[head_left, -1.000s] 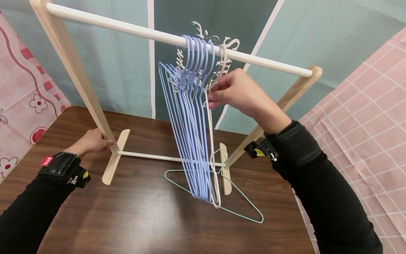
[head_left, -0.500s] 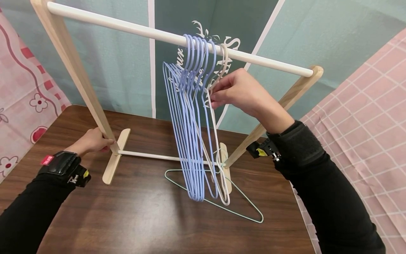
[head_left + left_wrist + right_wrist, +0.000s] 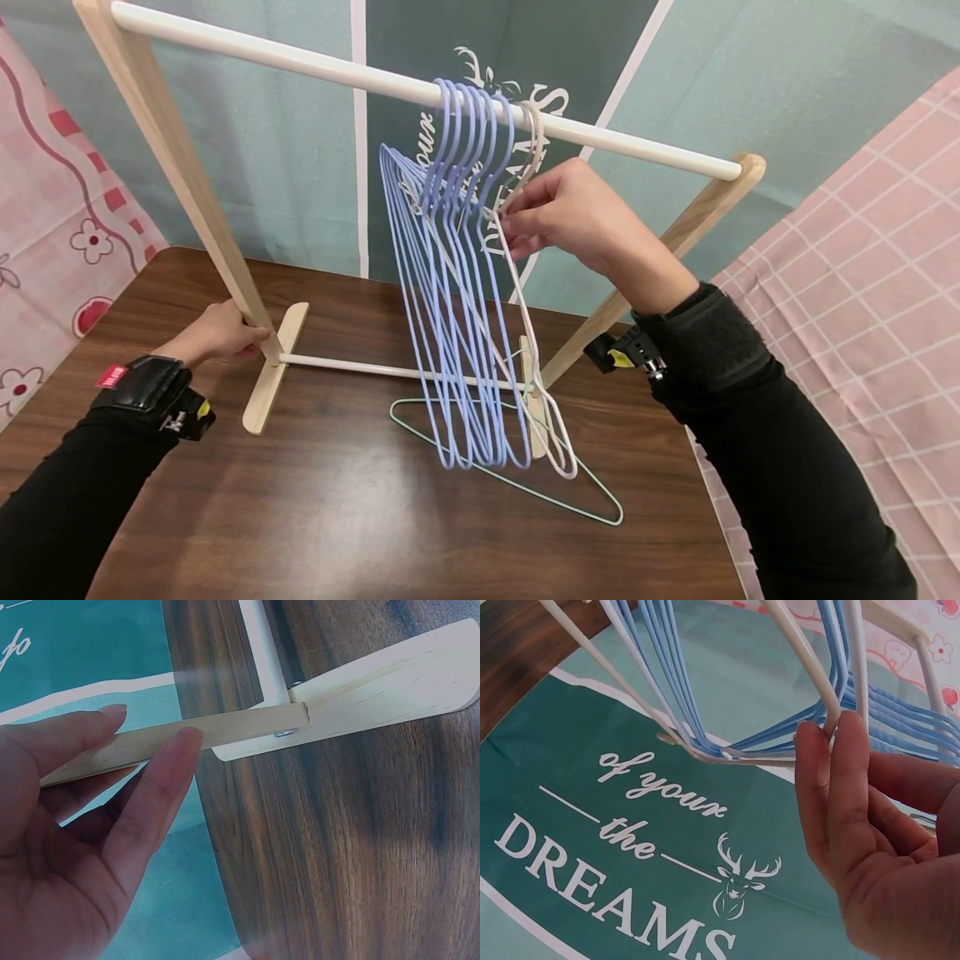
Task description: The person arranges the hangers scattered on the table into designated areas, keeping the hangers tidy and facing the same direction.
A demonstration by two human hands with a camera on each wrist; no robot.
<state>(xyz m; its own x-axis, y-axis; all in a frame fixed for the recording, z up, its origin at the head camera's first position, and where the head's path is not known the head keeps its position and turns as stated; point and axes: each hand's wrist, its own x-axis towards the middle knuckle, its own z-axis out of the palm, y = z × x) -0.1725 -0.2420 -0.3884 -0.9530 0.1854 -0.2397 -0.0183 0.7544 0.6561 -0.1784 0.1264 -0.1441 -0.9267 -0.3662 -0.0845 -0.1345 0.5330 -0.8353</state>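
Note:
My right hand (image 3: pixel 573 217) pinches the neck of a white hanger (image 3: pixel 573 460) that hangs on the rack's upper rail (image 3: pixel 285 57). In the right wrist view, thumb and finger meet on a cream-coloured hanger (image 3: pixel 802 656). A second pale hanger seems to hang close beside it; whether both are held I cannot tell. Several blue hangers (image 3: pixel 452 250) hang bunched just left of that hand, their lower ends fanned apart. Low on the left, my left hand (image 3: pixel 221 332) grips the rack's wooden post (image 3: pixel 247 726) just above its foot.
A pale green hanger (image 3: pixel 618 518) lies on the brown table (image 3: pixel 315 517), partly behind the hanging ones. The rack's lower bar (image 3: pixel 360 367) runs between two wooden feet. Behind stands a green curtain (image 3: pixel 255 167); pink cloth (image 3: pixel 847 250) hangs at the right.
The lower ends of the pale hangers have swung to the right. The blue hangers have spread apart below. My right hand has shifted slightly right; my left hand stays put.

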